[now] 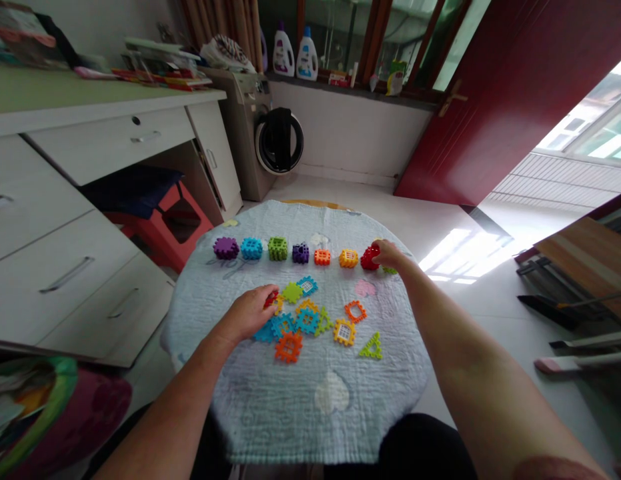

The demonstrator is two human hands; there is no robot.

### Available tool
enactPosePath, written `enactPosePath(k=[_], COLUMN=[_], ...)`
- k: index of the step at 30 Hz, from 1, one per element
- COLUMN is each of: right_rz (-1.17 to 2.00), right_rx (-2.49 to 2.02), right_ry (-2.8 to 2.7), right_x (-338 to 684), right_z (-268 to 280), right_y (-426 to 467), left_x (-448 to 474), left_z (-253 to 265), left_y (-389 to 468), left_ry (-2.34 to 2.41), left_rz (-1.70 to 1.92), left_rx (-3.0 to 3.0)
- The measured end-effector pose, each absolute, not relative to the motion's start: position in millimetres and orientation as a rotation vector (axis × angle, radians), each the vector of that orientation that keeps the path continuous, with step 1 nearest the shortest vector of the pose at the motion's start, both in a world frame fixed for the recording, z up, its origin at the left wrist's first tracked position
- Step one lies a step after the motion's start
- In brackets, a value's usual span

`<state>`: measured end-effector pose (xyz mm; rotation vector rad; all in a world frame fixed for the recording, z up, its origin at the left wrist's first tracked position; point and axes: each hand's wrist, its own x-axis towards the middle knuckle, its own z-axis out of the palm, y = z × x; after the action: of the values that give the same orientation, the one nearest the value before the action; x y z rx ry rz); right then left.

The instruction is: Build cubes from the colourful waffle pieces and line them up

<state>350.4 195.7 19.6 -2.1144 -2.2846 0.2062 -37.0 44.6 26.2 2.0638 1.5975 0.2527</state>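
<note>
My left hand [254,311] is closed on a red toothed building piece [271,299], at the left side of a loose pile. My right hand [390,255] grips a stack of red building pieces [369,258] at the right end of a row. To its left in that row stand a yellow stack [348,259], an orange stack [322,257], a dark purple stack [301,253], a green stack [277,249], a blue stack [251,249] and a purple stack [226,248]. Loose pieces include an orange square [289,348], a blue square [307,321] and a green triangle [372,347].
A pale blue cloth [300,407] covers the round table. Behind it are a washing machine [247,127] with its door open and a red door [470,107]. At the left stand white drawers [65,267], a red stool [177,220] and a filled bin [85,413].
</note>
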Motion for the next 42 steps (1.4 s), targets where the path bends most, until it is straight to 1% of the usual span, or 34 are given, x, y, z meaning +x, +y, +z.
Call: enactPosePath(k=[10,15,21,27,29,32,36,40,42], right_rz=[0.270,0.263,0.295,0.589,0.627,0.596,0.467,0.288,0.262], right_rx=[-2.089,-2.043,-1.922,-1.881,-1.889,-1.940,-2.004,-2.181,-2.258], right_ry=[-2.272,-2.112,-2.072,-1.981,-1.975,-2.076,-2.218,-2.131,-2.098], right_x=[354,356,346,320,309,293,274,260,256], right_z=[12,19,36,33,30,24,13,1,-5], right_y=[194,176,105,21,2,-13,-6,12,19], left_x=[-37,-37,-36,-32,-32,-31,-32,-32,-33], left_z=[26,26,23,28,30,33,34,28,24], left_y=[44,46,43,35,34,32,29,30,31], left_ry=[1.599,1.573,1.545,1.553,1.554,1.558,1.555,1.559,1.537], left_rz=[0.238,0.257,0.254,0.231,0.230,0.229,0.237,0.240,0.231], left_rx=[2.080,2.089,2.104,2.150,2.156,2.154,2.165,2.162,2.160])
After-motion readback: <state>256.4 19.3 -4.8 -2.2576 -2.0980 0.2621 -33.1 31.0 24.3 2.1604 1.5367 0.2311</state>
